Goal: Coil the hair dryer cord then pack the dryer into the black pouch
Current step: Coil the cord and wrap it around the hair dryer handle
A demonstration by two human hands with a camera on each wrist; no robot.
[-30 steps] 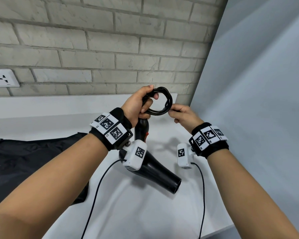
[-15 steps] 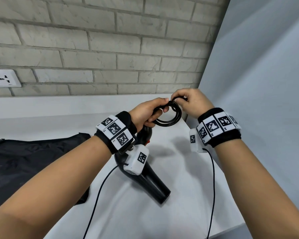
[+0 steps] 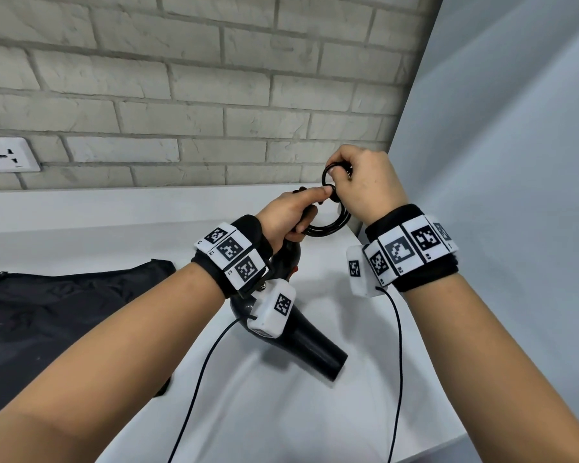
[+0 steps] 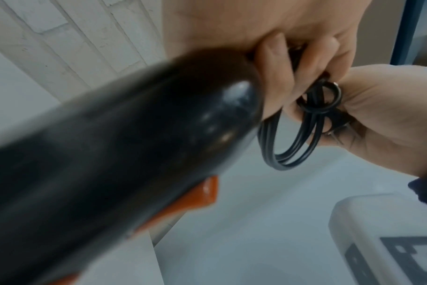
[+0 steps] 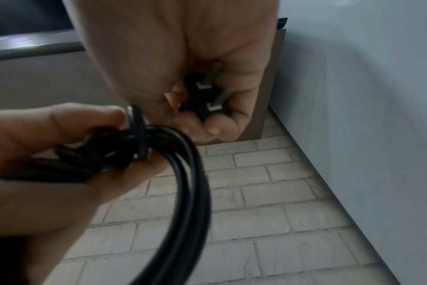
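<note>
The black hair dryer (image 3: pixel 301 339) hangs nozzle-down over the white counter, its handle end and the coiled black cord (image 3: pixel 328 227) gripped by my left hand (image 3: pixel 291 215). The left wrist view shows the dryer's glossy handle (image 4: pixel 139 135) with an orange switch (image 4: pixel 197 194) and the cord loops (image 4: pixel 290 146) hanging below the fingers. My right hand (image 3: pixel 361 185) grips the two-pin plug (image 5: pixel 205 92) in its curled fingers and holds a small cord loop (image 3: pixel 330 177) wrapped round the coil. The black pouch (image 3: pixel 57 325) lies flat at the left.
The white counter (image 3: pixel 281 412) ends at a white side wall (image 3: pixel 515 195) on the right. A brick wall stands behind, with a wall socket (image 3: pixel 4 154) at the far left. Thin black sensor cables (image 3: pixel 400 362) hang from both wristbands.
My right hand has risen from beside the coil to above it, carrying the cord end over and round the loops. The left hand and dryer have shifted slightly right and tilted.
</note>
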